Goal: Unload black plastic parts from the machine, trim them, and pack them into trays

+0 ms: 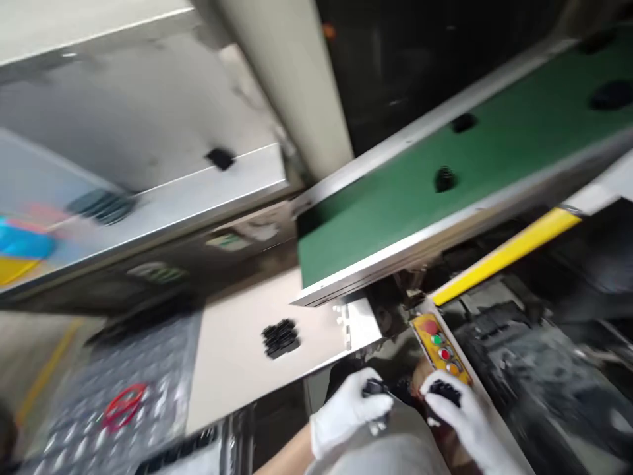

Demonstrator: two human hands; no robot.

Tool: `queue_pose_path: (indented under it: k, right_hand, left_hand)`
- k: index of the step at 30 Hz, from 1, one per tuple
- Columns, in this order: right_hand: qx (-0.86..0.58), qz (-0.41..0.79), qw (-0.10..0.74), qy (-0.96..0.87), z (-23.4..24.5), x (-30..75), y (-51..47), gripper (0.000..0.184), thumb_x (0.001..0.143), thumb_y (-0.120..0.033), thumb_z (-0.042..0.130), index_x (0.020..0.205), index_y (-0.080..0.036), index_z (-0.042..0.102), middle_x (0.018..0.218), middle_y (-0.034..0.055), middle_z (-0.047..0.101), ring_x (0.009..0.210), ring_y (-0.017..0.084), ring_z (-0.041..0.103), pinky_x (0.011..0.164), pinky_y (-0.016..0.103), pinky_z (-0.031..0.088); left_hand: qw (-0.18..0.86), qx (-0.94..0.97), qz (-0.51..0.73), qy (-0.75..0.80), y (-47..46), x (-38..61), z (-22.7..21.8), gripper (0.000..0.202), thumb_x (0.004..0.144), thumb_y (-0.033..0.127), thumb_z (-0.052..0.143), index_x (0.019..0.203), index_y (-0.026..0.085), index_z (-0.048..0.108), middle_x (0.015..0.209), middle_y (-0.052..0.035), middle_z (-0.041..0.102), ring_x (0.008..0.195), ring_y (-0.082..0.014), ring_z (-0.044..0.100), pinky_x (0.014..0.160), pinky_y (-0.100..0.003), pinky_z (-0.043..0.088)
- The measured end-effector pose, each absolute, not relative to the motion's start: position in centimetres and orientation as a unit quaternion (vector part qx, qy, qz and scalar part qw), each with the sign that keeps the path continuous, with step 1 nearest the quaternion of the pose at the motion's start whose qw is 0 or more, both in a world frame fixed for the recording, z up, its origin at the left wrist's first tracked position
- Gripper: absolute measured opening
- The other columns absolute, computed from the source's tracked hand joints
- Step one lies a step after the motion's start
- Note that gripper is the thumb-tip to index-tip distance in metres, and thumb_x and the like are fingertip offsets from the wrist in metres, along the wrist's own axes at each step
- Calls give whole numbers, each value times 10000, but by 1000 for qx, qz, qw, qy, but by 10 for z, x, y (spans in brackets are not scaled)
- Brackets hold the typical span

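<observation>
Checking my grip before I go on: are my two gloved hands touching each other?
Apart: the head view shows the left glove and the right glove with a plain gap between them.

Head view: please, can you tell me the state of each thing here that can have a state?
Left hand, white-gloved, holding a black part
Right hand, white-gloved, holding a second black part
Green conveyor belt, carrying black parts
Third black part, lying on a pale metal shelf
Yellow control panel, whether lit cannot tell
Red ring, lying on bubble wrap
</observation>
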State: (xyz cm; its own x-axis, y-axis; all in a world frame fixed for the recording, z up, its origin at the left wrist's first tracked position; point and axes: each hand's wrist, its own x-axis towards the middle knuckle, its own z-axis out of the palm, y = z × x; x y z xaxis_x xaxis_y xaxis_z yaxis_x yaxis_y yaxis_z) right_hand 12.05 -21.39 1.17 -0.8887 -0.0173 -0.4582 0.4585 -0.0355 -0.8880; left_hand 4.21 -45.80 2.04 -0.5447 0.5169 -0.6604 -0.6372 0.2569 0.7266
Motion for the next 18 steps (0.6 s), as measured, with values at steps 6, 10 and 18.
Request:
queue_pose_path:
  k: [6, 10, 18]
  right_hand:
    - [7, -650, 294, 701, -20, 35, -405, 325, 922, -488, 663, 810, -207, 546, 768, -29, 532, 779, 158, 519, 728, 273, 436]
    - [-161, -452, 282, 831, -21, -71, -528, 260, 891, -430, 719, 829, -197, 622, 806, 5, 666, 755, 170, 580, 689, 274, 432]
    - [-272, -231, 311, 881, -108, -210, -759, 146, 922, -297, 656, 1018, -206, 719, 1042, 117, 770, 961, 291, 676, 834, 373, 477]
  left_hand:
    - [109, -192, 540, 813, -703, 13, -6, 312, 736, 515, 801, 856, 245, 703, 871, -59, 757, 838, -288, 714, 800, -397, 578]
    - [71, -207, 518, 827, -815, -37, -57, 350, 698, 542, 791, 847, 233, 719, 926, -73, 784, 913, -312, 733, 882, -453, 592]
    - [112, -176, 426, 880, -954, -137, -147, 355, 559, 450, 857, 824, 230, 775, 1043, -111, 766, 1221, -380, 623, 1140, -536, 438]
